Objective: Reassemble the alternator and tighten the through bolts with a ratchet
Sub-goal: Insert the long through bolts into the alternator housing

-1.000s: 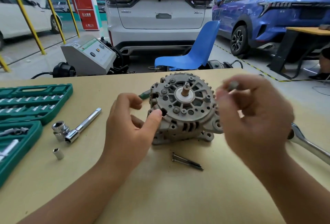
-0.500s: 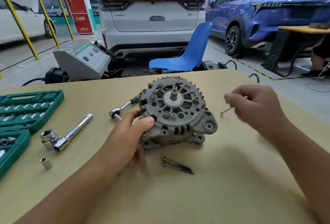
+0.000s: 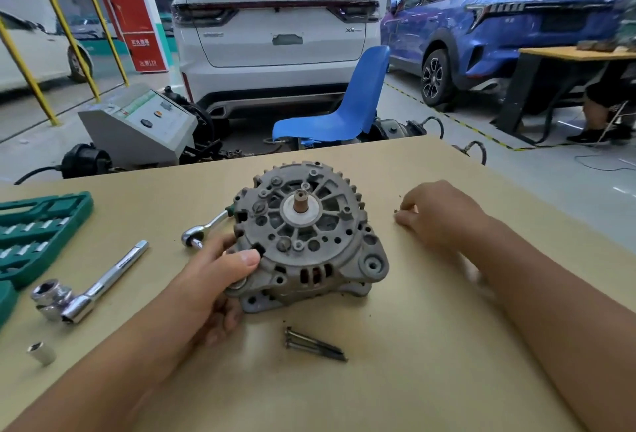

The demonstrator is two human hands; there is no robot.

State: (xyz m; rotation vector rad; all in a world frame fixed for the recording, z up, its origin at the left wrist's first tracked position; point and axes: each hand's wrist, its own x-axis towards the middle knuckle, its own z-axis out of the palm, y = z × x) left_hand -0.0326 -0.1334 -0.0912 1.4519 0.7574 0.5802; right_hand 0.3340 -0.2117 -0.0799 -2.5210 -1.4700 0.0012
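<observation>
The alternator (image 3: pixel 306 239) sits in the middle of the frame on the table (image 3: pixel 430 345), its housing halves already together and the shaft end pointing up. The left hand (image 3: pixel 220 280) grips its left edge, thumb on top of the housing, and steadies it. The right hand (image 3: pixel 437 215), right of center, rests on the table with the fingers curled down; I cannot tell if they pinch something small. Two through bolts (image 3: pixel 315 345) lie side by side just below the alternator, not yet fitted. The ratchet (image 3: pixel 206 228) lies partly behind the alternator on its left side. At lower left are an extension bar with socket (image 3: pixel 86 290), a loose socket (image 3: pixel 42 353) and the green socket case (image 3: pixel 38 232).

The step seems to be fitting the bolts. Next, I think, a free hand must pick one bolt and align it with its hole.
</observation>
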